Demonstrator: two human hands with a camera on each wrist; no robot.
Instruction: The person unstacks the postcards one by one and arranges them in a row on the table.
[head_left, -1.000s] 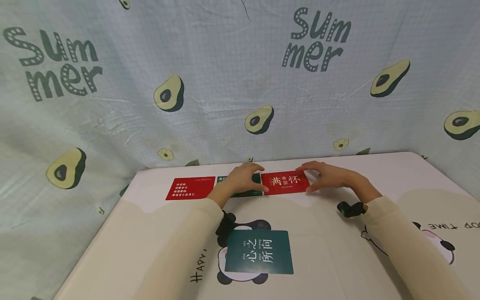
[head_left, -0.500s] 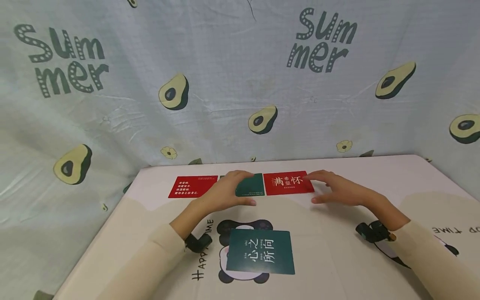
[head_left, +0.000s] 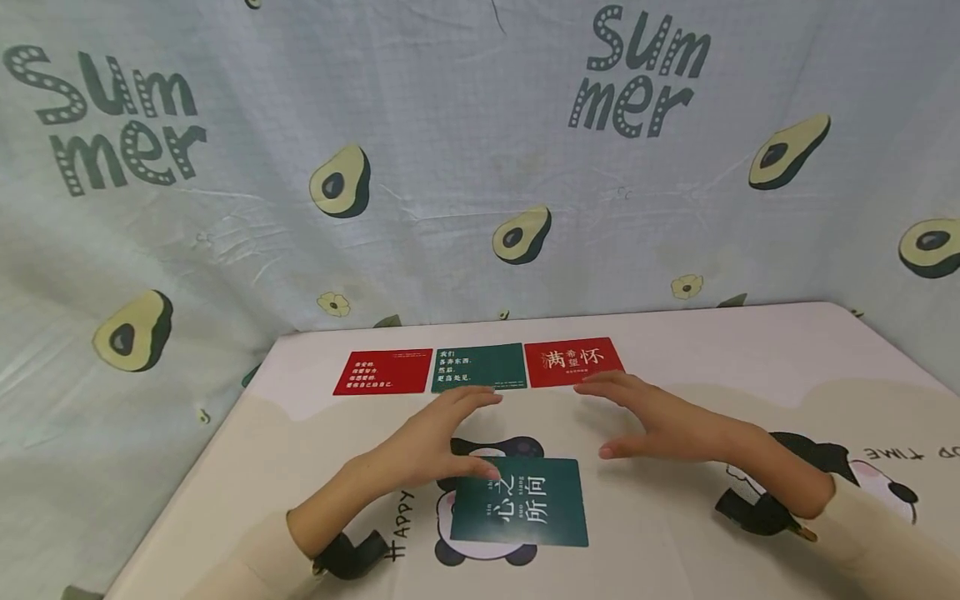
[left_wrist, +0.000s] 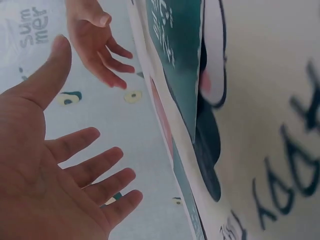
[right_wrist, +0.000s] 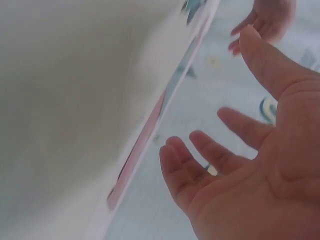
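Observation:
A green card with white lettering (head_left: 517, 504) lies sideways on the near part of the table, over a printed panda. My left hand (head_left: 431, 442) is over its upper left corner, thumb overlapping it in the head view, fingers spread and holding nothing. To the card's right, my right hand (head_left: 660, 417) hovers with fingers loosely extended, also holding nothing. Along the far edge lie a red card (head_left: 384, 372) at left, a second green card (head_left: 480, 365) in the middle and another red card (head_left: 572, 360) at right, side by side. Both palms face each other in the wrist views.
The pale tablecloth (head_left: 315, 467) carries printed pandas and words. Behind the table's far edge hangs a light curtain (head_left: 435, 167) printed with avocados. A dark camera strap sits on each wrist, the left one (head_left: 352, 554) low over the cloth.
Both hands have left the far row of cards and drawn back toward me, the left one now over the near green card. The middle green card has come fully into sight. The cards stay put.

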